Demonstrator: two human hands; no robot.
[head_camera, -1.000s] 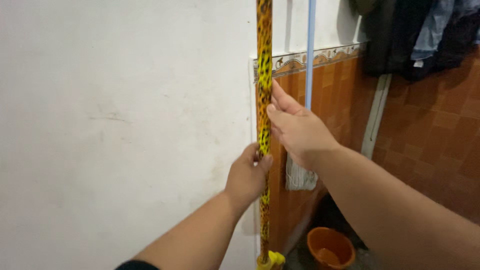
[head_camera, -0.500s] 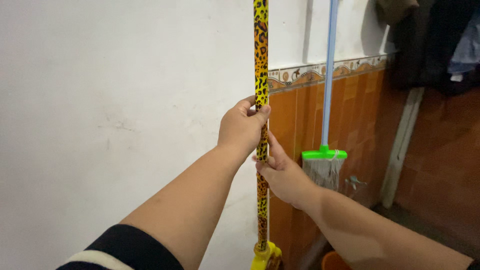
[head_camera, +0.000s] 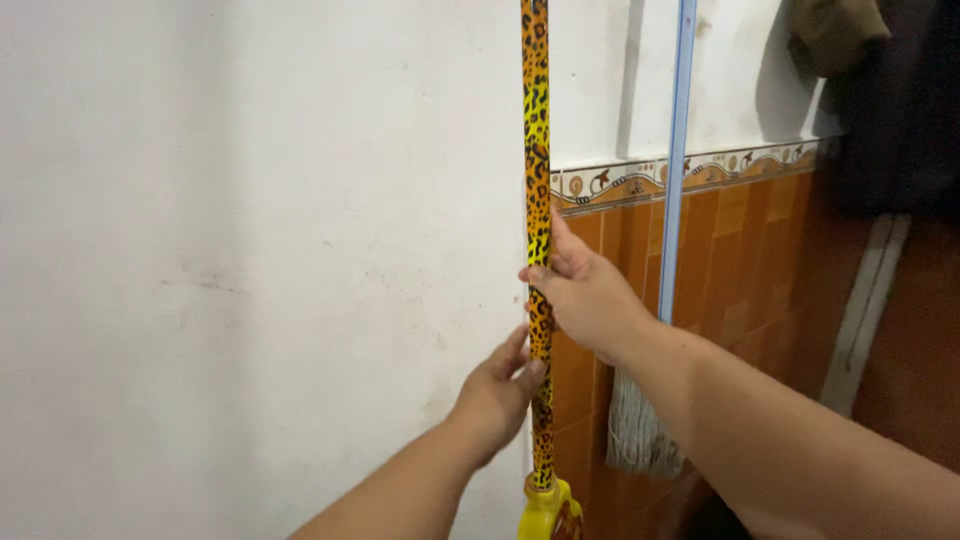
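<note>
A long upright pole with a yellow and orange leopard pattern (head_camera: 537, 150) stands against the white wall corner, ending in a yellow plastic fitting (head_camera: 548, 510) at the bottom. My right hand (head_camera: 585, 290) is wrapped around the pole at mid height. Lower down, my left hand (head_camera: 497, 390) touches the pole with loosely curled fingers, thumb against it.
A light blue pole (head_camera: 677, 160) with a pale string mop head (head_camera: 637, 425) leans against the orange tiled wall (head_camera: 760, 270) to the right. Dark clothes (head_camera: 890, 90) hang at the upper right. The white wall (head_camera: 250, 250) fills the left.
My left hand has dropped from above my right hand to below it on the patterned pole. My right hand has shifted up. The view has moved slightly.
</note>
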